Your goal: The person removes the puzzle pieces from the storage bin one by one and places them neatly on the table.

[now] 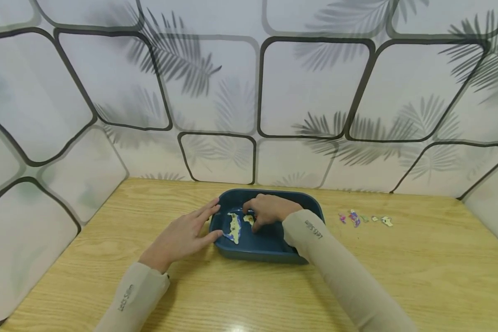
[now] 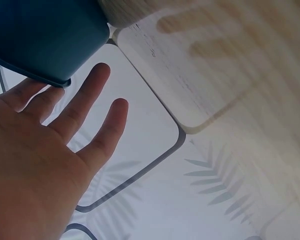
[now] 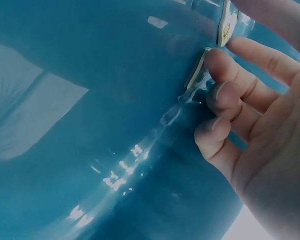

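Note:
A dark blue basin (image 1: 261, 255) stands on the wooden table near the wall. At its left rim my left hand (image 1: 182, 237) rests with fingers spread and mostly straight; the left wrist view shows that hand (image 2: 45, 145) against the basin's outside. My right hand (image 1: 271, 210) reaches down inside, its thumb and index finger pinching a small yellowish flat cutout (image 1: 248, 218). In the right wrist view, the cutout (image 3: 227, 25) shows edge-on by the fingertips, the other fingers curled. A longer yellow cutout with blue edges (image 1: 234, 228) lies in the basin's left part.
Right of the basin lie several small flat cutouts, among them a purple one (image 1: 354, 218) and a pale one (image 1: 386, 221). Behind the table (image 1: 216, 295) rises a wall (image 1: 311, 92) with a leaf pattern. Bright glints (image 3: 122, 172) show inside the basin.

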`<move>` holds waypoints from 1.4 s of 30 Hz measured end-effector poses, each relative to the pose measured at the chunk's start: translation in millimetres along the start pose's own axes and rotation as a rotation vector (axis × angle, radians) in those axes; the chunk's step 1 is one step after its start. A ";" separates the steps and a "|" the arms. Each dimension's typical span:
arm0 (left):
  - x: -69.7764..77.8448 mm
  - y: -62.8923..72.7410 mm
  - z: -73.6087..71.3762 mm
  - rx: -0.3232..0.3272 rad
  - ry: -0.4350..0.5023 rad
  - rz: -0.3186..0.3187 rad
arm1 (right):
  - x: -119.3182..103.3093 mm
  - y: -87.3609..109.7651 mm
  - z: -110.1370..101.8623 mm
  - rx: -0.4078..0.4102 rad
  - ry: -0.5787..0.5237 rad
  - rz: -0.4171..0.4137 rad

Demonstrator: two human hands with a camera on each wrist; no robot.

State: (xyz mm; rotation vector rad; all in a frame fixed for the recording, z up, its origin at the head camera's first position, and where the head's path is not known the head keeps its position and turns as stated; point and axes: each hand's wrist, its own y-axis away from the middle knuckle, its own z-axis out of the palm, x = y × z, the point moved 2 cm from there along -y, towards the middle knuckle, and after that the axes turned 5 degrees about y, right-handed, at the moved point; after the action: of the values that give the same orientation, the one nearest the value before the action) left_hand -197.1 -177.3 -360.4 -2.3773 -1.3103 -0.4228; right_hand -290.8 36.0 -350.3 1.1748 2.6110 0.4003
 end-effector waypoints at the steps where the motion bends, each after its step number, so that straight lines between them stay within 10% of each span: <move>1: -0.1 -0.1 0.2 0.002 0.002 0.001 | 0.0 0.3 -0.3 0.001 0.003 -0.002; 23: 0.7 -0.8 -0.3 0.016 0.010 0.007 | 10.0 35.9 -35.5 0.094 -0.039 -0.207; 42: 0.3 0.4 0.6 0.005 0.002 -0.005 | 52.8 71.5 -54.7 0.191 -0.085 -0.187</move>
State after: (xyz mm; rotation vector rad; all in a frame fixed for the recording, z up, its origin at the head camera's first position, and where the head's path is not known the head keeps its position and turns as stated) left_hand -196.6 -177.0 -360.9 -2.3688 -1.3154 -0.4232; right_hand -293.9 113.6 -280.5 0.9659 2.7006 0.0634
